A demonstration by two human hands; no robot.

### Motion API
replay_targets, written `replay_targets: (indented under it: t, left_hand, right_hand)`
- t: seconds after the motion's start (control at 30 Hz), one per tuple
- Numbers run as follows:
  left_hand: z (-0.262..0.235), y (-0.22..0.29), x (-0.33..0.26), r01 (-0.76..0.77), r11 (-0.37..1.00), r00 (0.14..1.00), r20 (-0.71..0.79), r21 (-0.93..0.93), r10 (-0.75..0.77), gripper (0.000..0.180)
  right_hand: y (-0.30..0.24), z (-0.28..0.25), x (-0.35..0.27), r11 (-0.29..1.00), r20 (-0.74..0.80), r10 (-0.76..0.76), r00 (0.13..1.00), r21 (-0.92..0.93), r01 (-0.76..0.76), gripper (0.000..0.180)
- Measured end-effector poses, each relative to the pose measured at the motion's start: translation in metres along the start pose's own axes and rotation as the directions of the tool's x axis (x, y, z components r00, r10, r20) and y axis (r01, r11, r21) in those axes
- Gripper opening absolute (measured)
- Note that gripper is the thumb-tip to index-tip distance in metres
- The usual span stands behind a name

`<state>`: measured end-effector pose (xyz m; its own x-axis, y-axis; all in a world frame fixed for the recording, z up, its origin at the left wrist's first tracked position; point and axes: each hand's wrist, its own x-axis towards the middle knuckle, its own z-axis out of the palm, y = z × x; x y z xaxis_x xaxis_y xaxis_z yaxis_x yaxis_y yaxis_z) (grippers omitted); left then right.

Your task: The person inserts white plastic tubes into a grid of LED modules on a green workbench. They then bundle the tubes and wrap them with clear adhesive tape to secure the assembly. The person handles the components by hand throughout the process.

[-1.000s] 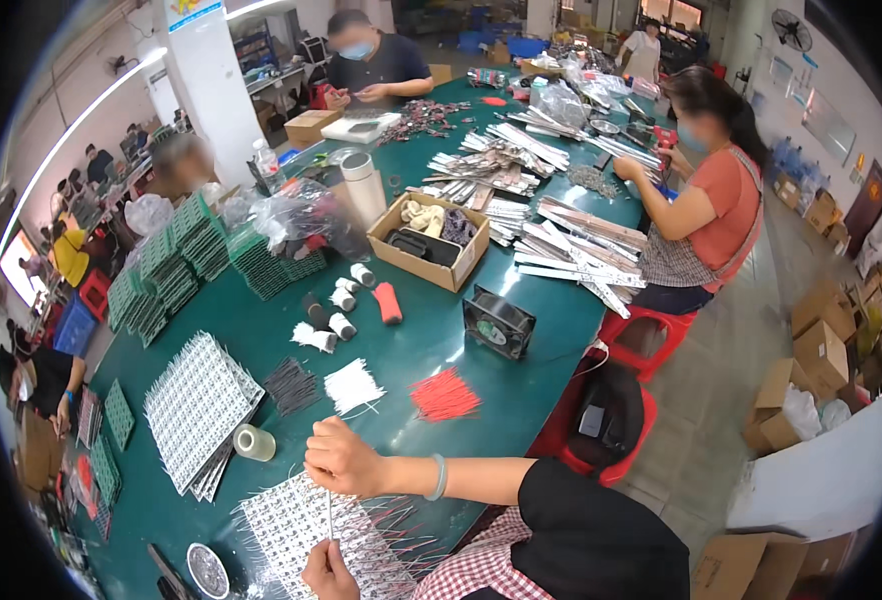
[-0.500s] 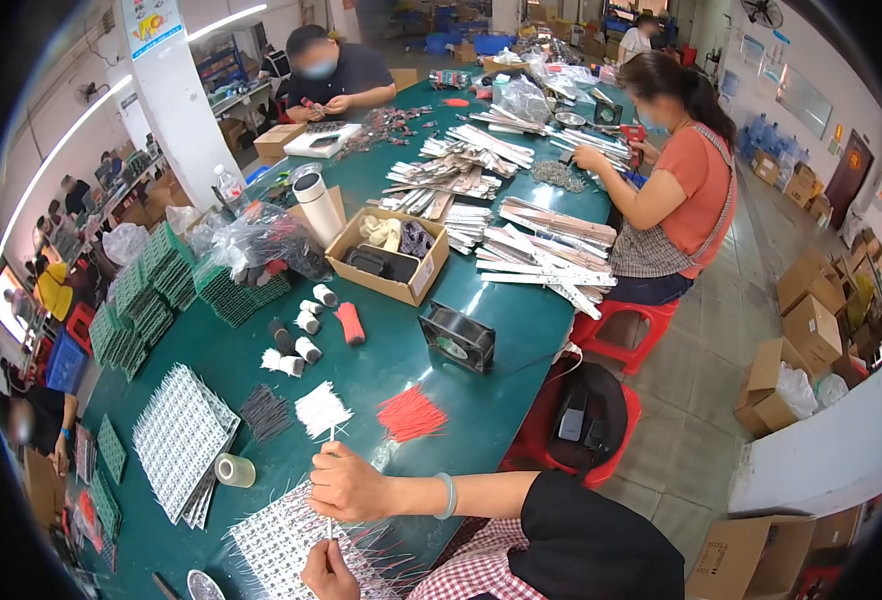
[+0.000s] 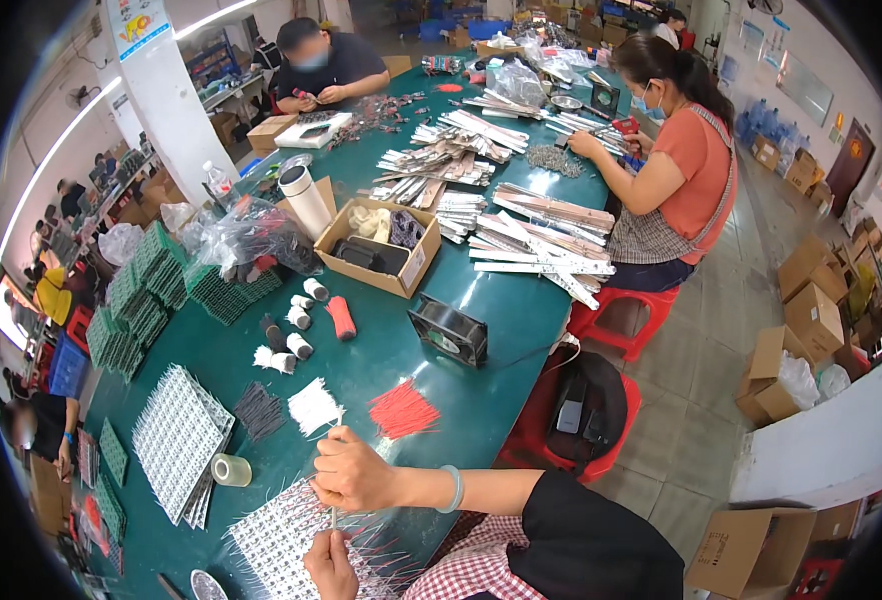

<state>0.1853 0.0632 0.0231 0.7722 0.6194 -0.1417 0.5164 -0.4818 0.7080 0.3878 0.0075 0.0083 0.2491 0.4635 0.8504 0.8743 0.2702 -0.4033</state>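
Observation:
My right hand is closed around a thin white strand, perhaps a wire. Part of it sticks out above the fist. Just below, my left hand pinches the strand's lower end between thumb and fingers. Both hands hover over a white circuit board panel bristling with fine wires, white at its left and reddish at its right. Beyond my right hand lie a pile of white wires, a pile of red wires and a pile of black wires.
Left of the panel stand a stack of wired boards and a tape roll. Farther off are wire bundles, a black fan, a cardboard box and metal strips. Two people work across the green table.
The head view has shifted slightly, so the table items sit a little differently. My hands keep their hold on the strand, with little movement between them.

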Motion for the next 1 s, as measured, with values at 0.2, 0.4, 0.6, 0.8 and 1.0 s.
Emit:
replay_targets:
  t: [0.2,0.4,0.6,0.8,1.0]
  left_hand:
    - [0.022,0.031,0.017,-0.177,0.983,0.974,-0.154,-0.054,0.167,0.025]
    - [0.034,0.065,0.038,-0.236,0.971,0.962,-0.149,-0.042,0.227,0.016]
    - [0.065,0.097,0.055,-0.261,0.945,0.965,-0.076,-0.194,0.251,0.022]
    - [0.092,0.1,0.054,-0.204,0.924,0.961,0.111,-0.322,0.251,0.024]
    - [0.124,0.099,0.048,-0.241,0.89,0.951,0.09,-0.386,0.297,0.025]
  right_hand:
    - [0.015,-0.032,0.0,0.995,0.023,0.017,1.0,-0.1,-0.015,0.016]
    - [0.019,-0.078,0.036,0.885,-0.539,0.358,0.763,-0.065,-0.462,0.037]
    - [0.028,-0.101,0.01,0.307,0.027,0.787,0.617,0.85,-0.429,0.024]
    - [0.037,-0.121,0.003,0.195,-0.061,0.846,0.53,0.96,-0.2,0.021]
    - [0.04,-0.144,0.005,0.026,-0.019,0.901,0.434,1.0,-0.009,0.027]
